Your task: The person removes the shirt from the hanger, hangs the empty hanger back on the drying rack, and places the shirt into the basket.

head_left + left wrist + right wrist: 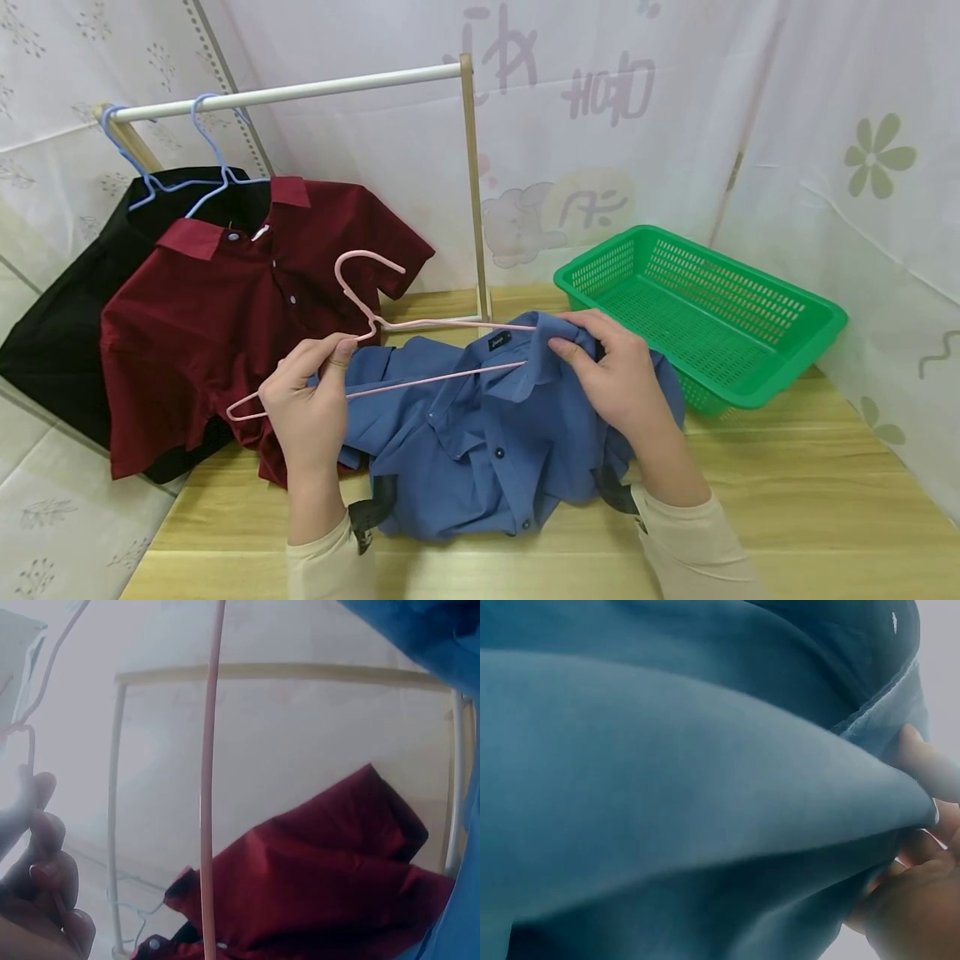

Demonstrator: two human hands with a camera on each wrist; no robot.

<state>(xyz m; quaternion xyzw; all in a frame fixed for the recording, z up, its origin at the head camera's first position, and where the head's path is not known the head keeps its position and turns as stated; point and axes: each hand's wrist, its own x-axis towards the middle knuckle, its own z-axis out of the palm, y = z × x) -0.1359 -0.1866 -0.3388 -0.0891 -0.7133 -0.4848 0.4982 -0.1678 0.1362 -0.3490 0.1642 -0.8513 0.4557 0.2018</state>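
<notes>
A pink clothes hanger (pixel 427 382) is gripped by my left hand (pixel 309 400) along its shoulder, just left of the hook. Its other end runs into the neck of a blue button-up shirt (pixel 480 450), where the tip is hidden by cloth. My right hand (pixel 618 371) pinches the shirt's collar on the right side. The lower part of the shirt lies bunched on the table. In the left wrist view, curled fingers (pixel 56 877) wrap the hanger. The right wrist view has blue cloth (pixel 667 772) filling most of it, with fingertips (pixel 922 761) at the collar edge.
A white-barred rack (pixel 300 90) stands at the back left. On it a dark red shirt (pixel 217 308) and a black garment (pixel 60 325) hang from blue hangers (pixel 213 158). A green plastic basket (pixel 780 375) sits at the right on the wooden table (pixel 817 500).
</notes>
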